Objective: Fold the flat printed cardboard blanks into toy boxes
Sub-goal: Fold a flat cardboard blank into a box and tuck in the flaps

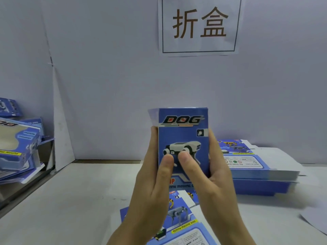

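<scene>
A blue printed toy box (184, 128) with "DOG" lettering and a white robot dog picture stands upright in the air in front of me. My left hand (152, 183) grips its left side, thumb pressed on the front panel. My right hand (210, 181) grips the right side, its thumb also on the front. A flat printed blank (184, 225) lies on the table below my hands. A stack of flat blanks (256, 163) sits at the right.
Folded blue boxes (19, 147) are piled at the far left beside a dark ledge. A white wall with a paper sign (200, 25) rises behind the white table (79, 200). A white sheet corner (315, 221) shows at the right edge.
</scene>
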The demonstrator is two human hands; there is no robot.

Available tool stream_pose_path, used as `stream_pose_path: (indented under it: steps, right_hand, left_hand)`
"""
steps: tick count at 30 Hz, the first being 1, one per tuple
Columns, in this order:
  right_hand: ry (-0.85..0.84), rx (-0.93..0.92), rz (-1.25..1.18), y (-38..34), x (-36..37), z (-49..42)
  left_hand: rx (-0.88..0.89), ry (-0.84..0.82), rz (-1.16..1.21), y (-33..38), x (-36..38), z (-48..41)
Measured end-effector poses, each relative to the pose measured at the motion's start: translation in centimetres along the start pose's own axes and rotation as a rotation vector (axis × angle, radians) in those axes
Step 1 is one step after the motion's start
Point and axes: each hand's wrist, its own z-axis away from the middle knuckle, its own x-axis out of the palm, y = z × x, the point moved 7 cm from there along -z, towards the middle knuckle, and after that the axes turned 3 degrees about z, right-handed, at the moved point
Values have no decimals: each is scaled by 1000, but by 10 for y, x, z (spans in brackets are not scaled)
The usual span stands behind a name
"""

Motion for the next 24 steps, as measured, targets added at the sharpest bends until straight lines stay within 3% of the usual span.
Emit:
stream_pose_path:
  steps: [8,16,18,21,24]
  right_hand:
    - [139,42,-9,7,4,5]
    - [87,150,-244,11,-7,-5]
    - [117,198,-310,18,-18,-9]
    - [245,222,-389,28,-37,-10]
    - [239,252,-368,36,-33,-8]
  left_hand:
    - [56,53,-58,7,-10,-1]
    - [71,-183,-123,10,-8,-6]
    - [118,-148,-204,10,-12,-8]
    - [-62,48,-53,-5,-29,-15]
    - [-196,38,102,-28,-31,-14]
